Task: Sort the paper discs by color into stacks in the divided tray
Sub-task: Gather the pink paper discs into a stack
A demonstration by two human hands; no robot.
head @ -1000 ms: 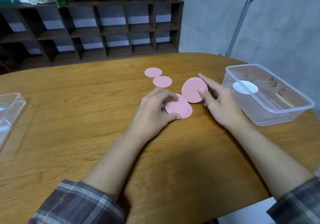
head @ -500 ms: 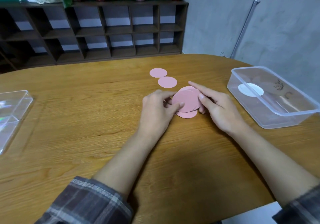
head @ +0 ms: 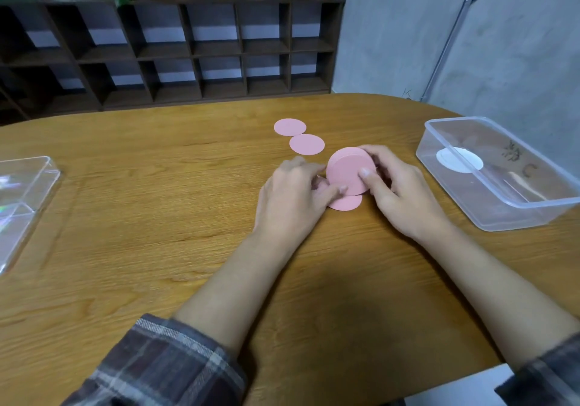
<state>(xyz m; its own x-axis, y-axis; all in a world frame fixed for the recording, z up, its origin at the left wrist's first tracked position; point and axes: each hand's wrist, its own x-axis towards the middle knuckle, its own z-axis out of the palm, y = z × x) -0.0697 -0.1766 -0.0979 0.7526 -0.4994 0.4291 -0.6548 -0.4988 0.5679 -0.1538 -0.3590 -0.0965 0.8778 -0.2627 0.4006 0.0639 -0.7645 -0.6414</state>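
Observation:
A small stack of pink paper discs (head: 348, 168) is held tilted up above the wooden table (head: 157, 217), pinched between both hands. My left hand (head: 292, 198) grips its left edge with thumb and fingers. My right hand (head: 398, 192) holds its right edge, thumb on the front face. Another pink disc (head: 346, 202) lies flat on the table just beneath. Two more pink discs (head: 289, 127) (head: 306, 144) lie farther back. A clear plastic box (head: 514, 205) at the right holds white discs (head: 459, 160).
A clear plastic tray or lid (head: 22, 198) lies at the table's left edge. A dark wooden cubby shelf (head: 188, 51) with potted plants stands behind the table. A grey wall is to the right.
My right hand brought its pink disc onto the ones under my left hand. Both hands then lifted the gathered discs and tilted them upright, leaving one disc flat on the table.

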